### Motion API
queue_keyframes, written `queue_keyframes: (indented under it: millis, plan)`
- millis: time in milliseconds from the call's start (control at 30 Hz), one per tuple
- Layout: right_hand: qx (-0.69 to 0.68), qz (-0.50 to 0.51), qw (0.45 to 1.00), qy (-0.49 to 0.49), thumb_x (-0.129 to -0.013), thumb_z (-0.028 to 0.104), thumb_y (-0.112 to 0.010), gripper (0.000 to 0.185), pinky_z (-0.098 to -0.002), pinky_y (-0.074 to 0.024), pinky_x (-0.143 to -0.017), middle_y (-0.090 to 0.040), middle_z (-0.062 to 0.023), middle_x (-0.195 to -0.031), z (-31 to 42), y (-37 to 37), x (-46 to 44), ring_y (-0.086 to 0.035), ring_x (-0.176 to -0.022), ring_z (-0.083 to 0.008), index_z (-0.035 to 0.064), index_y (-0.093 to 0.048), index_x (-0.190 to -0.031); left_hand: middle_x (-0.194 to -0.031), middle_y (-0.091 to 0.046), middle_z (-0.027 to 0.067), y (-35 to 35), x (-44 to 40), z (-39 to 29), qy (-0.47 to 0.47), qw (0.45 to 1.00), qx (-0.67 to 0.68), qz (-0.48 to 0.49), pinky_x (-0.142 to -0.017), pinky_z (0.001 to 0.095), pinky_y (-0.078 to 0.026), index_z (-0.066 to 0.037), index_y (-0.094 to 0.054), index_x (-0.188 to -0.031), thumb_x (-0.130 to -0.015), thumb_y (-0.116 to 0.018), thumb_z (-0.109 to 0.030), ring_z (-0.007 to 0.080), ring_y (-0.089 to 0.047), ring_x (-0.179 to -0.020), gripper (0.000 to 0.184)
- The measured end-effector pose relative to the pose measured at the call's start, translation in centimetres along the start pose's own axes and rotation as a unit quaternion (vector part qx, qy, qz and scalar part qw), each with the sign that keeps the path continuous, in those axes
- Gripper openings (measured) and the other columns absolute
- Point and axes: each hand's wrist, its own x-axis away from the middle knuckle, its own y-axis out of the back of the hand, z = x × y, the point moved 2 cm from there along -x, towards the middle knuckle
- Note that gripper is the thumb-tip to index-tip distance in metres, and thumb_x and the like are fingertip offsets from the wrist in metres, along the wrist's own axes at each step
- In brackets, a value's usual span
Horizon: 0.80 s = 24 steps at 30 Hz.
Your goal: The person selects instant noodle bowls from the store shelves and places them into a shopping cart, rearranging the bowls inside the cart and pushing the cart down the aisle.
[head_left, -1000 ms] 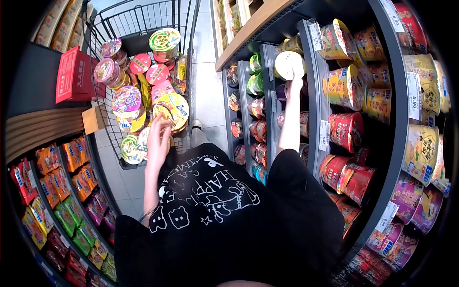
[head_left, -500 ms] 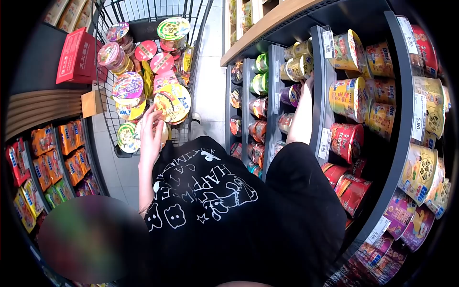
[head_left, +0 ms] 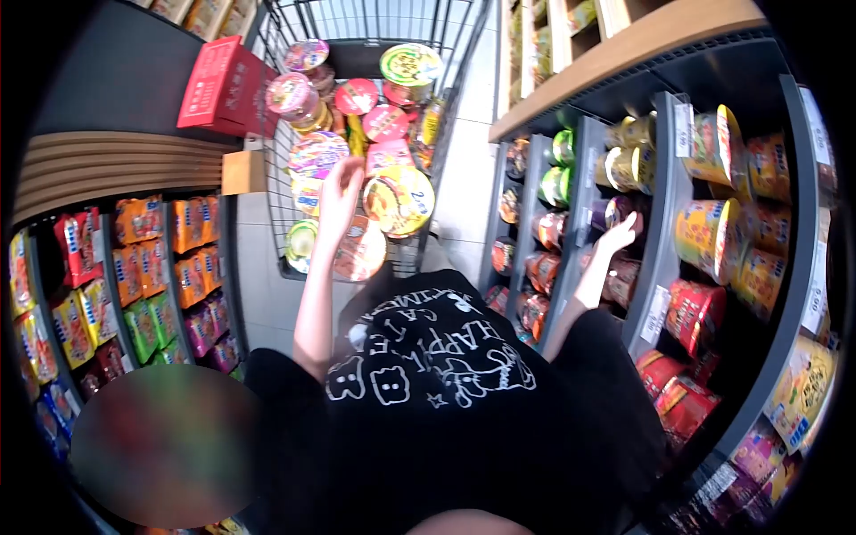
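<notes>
My left hand (head_left: 339, 192) is raised over the near end of a shopping cart (head_left: 287, 201), its fingers loosely bent and slightly blurred. Nothing shows in it. Just right of it lies a yellow-lidded instant noodle cup (head_left: 401, 201); another noodle cup (head_left: 361, 251) with a reddish lid sits below the wrist. At the right-hand shelf, my right hand (head_left: 617, 236) has its fingers stretched out and no item visible in it. A dark purple noodle cup (head_left: 611, 212) stands in the shelf row beside those fingertips.
Noodle cups of several colours, such as a yellow cup (head_left: 709, 234) and a red cup (head_left: 695, 314), fill the right shelf between dark dividers. Bagged noodles (head_left: 138, 267) line the left shelf. A red box (head_left: 223, 89) stands left of the cart.
The view has swung left, so everything sits further right. My right hand has come out from among the shelf cups. My left hand has lifted away from the cups in the cart.
</notes>
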Motion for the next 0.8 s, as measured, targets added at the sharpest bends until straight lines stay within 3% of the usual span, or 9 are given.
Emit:
queue_keyframes:
  millis: [67,133,200,267,367,467,567,733,800]
  plan:
    - [-0.13,0.056,0.981,-0.135,-0.082,0.021,-0.048,0.033,-0.0308,-0.0419,-0.075,-0.048,-0.0107,-0.108,-1.4,-0.1,6.0,-0.048,-0.091,-0.0174,0.0033,-0.043,-0.11,-0.082,-0.058,0.0118,1.6,-5.4,1.4,-0.097,0.987,-0.092,-0.086,-0.069,0.0269,-0.042,0.001,-0.052,-0.095,-0.076,-0.052,-0.01,0.021,-0.057,-0.079,0.022]
    - [-0.149,0.155,0.965,-0.15,-0.082,0.021,-0.048,0.033,-0.0297,-0.0419,-0.074,-0.048,-0.0091,-0.105,-3.8,0.1,12.7,-0.048,-0.089,-0.0163,0.0035,-0.043,-0.109,-0.084,-0.057,0.0141,3.3,-11.9,2.1,-0.121,0.976,-0.135,-0.123,-0.074,0.0301,-0.041,0.0,-0.052,-0.094,-0.072,-0.055,-0.012,0.0256,-0.054,-0.083,0.025]
    - [-0.023,0.213,0.975,-0.061,-0.082,0.019,-0.048,0.033,-0.0291,-0.0425,-0.073,-0.048,-0.0072,-0.1,-0.6,1.1,18.8,-0.047,-0.084,-0.0131,0.0039,-0.04,-0.111,-0.094,-0.053,0.0151,4.6,-18.4,2.4,-0.163,0.918,-0.308,-0.189,-0.08,0.0347,-0.037,-0.002,-0.05,-0.096,-0.068,-0.059,-0.017,0.0274,-0.047,-0.096,0.033]
    - [-0.124,0.241,0.927,-0.258,-0.083,0.015,-0.047,0.032,-0.0262,-0.0369,-0.08,-0.047,-0.0096,-0.103,-1.2,2.0,24.0,-0.046,-0.09,-0.0154,0.0008,-0.039,-0.11,-0.104,-0.046,0.0159,5.8,-24.0,3.9,-0.149,0.886,-0.404,-0.173,-0.086,0.0399,-0.033,-0.006,-0.048,-0.103,-0.063,-0.064,-0.027,0.0279,-0.038,-0.105,0.048]
    - [-0.113,0.292,0.91,-0.272,-0.084,0.017,-0.045,0.031,-0.0198,-0.0397,-0.062,-0.049,-0.0024,-0.098,0.2,3.8,28.2,-0.046,-0.077,-0.0075,0.0056,-0.039,-0.112,-0.117,-0.037,0.0188,7.1,-30.0,5.9,0.015,0.84,-0.531,-0.11,-0.09,0.0432,-0.03,-0.014,-0.035,-0.118,-0.052,-0.07,-0.042,0.0301,-0.032,-0.113,0.08]
    - [-0.041,0.292,0.916,-0.271,-0.083,0.013,-0.047,0.033,-0.0177,-0.0378,-0.06,-0.049,-0.0031,-0.095,0.5,5.8,29.9,-0.046,-0.072,-0.0063,0.0042,-0.037,-0.113,-0.123,-0.033,0.0205,7.4,-33.2,7.5,0.12,0.846,-0.518,0.019,-0.092,0.0442,-0.03,-0.009,-0.03,-0.121,-0.048,-0.071,-0.051,0.0306,-0.032,-0.115,0.094]
    - [-0.038,0.266,0.92,-0.286,-0.083,0.016,-0.047,0.034,-0.0196,-0.0394,-0.063,-0.05,-0.0048,-0.095,-0.5,8.1,31.1,-0.049,-0.077,-0.0095,0.0056,-0.035,-0.114,-0.124,-0.029,0.0243,7.0,-35.1,11.2,0.152,0.81,-0.56,0.081,-0.092,0.047,-0.028,-0.01,-0.02,-0.127,-0.044,-0.069,-0.059,0.0359,-0.026,-0.117,0.108]
    - [-0.027,0.225,0.919,-0.324,-0.083,0.015,-0.049,0.037,-0.0224,-0.0421,-0.063,-0.05,-0.0047,-0.097,-2.5,10.4,33.1,-0.051,-0.079,-0.0119,0.0068,-0.033,-0.115,-0.132,-0.013,0.0172,6.5,-33.3,13.4,0.18,0.775,-0.603,0.062,-0.092,0.0514,-0.024,-0.026,-0.008,-0.129,-0.043,-0.074,-0.05,0.0369,-0.019,-0.119,0.111]
    - [-0.021,0.225,0.906,-0.359,-0.083,0.014,-0.049,0.036,-0.0212,-0.041,-0.06,-0.049,-0.0034,-0.099,-2.5,10.6,33.9,-0.051,-0.079,-0.0121,0.0086,-0.034,-0.115,-0.121,-0.029,0.0182,6.4,-32.9,12.4,0.155,0.782,-0.601,0.048,-0.089,0.0471,-0.028,-0.024,-0.015,-0.127,-0.045,-0.075,-0.043,0.0334,-0.028,-0.114,0.102]
